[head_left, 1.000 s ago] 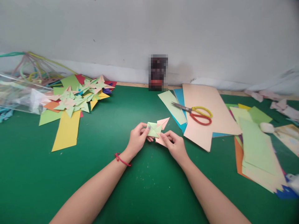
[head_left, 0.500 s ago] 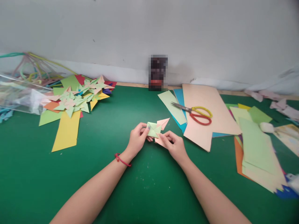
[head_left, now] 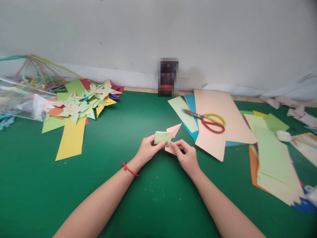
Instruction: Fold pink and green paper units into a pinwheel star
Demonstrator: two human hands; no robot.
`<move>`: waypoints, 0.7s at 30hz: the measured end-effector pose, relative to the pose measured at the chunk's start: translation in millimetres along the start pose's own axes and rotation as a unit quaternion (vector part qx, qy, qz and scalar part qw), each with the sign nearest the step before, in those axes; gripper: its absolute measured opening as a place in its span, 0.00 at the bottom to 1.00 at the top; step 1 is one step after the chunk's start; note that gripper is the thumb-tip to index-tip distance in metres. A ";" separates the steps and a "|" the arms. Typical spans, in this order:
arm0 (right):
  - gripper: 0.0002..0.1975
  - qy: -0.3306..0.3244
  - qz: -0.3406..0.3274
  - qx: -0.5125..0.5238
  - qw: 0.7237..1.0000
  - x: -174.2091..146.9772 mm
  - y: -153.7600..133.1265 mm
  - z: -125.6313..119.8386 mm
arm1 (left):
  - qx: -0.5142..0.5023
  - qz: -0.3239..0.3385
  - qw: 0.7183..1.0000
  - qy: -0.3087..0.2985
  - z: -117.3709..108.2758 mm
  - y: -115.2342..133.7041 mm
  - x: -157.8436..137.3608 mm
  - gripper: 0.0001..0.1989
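Toward three o'clock, the thumb of the left hand (head_left: 147,150) has slid along the green face of the folded paper (head_left: 160,136), nearing the fingertips of the right hand (head_left: 187,157). Both hands hold the piece over the middle of the green worktop (head_left: 111,191): the left grip pinches the green part, the right grip pinches its lower pink edge. One pink point juts toward two o'clock. From the piece, scissors (head_left: 202,117) lie between two and three o'clock on pink sheets (head_left: 235,122). Paper stars (head_left: 81,103) pile up at ten o'clock, a yellow strip (head_left: 70,140) lies at nine, and pale green sheets (head_left: 273,155) sit just past three.
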State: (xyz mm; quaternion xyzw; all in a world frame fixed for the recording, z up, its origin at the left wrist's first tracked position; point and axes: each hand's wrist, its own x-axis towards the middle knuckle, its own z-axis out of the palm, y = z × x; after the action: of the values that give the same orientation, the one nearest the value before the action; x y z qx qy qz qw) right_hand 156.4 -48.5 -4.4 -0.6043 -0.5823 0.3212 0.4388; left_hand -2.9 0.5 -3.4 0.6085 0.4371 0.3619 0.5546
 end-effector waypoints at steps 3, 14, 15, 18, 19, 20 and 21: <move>0.10 -0.003 0.001 0.007 1.000 -0.1 0.6 0.0 | 0.025 0.003 1.000 0.003 -1.1 0.0 -0.3 0.15; 0.13 -0.010 -0.004 -0.002 1.000 0.8 1.5 -2.5 | 0.004 0.008 1.000 -0.006 -0.8 -0.3 0.3 0.14; 0.12 -0.005 -0.007 -0.002 1.000 0.6 0.8 -2.4 | 0.006 0.005 1.000 -0.012 -0.9 0.2 0.4 0.14; 0.11 0.007 -0.029 -0.009 1.000 -0.7 -2.3 -1.5 | 0.025 -0.005 0.999 -0.035 -1.2 1.3 0.5 0.12; 0.11 0.011 -0.036 -0.013 0.999 -1.2 -3.3 -1.1 | 0.028 -0.006 0.999 -0.041 -1.3 1.5 0.6 0.12; 0.10 0.013 -0.043 -0.018 0.999 -1.6 -4.2 -0.7 | 0.028 -0.008 0.999 -0.045 -1.3 1.6 0.6 0.12; 0.10 0.016 -0.047 -0.023 0.999 -2.1 -4.8 -0.3 | 0.026 -0.010 0.998 -0.049 -1.2 1.6 0.6 0.12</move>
State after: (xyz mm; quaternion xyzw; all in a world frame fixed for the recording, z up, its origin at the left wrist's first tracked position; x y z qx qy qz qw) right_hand 154.5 -50.9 -0.2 -0.5915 -0.6103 0.2771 0.4481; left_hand -3.6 1.5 -1.7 0.6354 0.4245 0.3146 0.5631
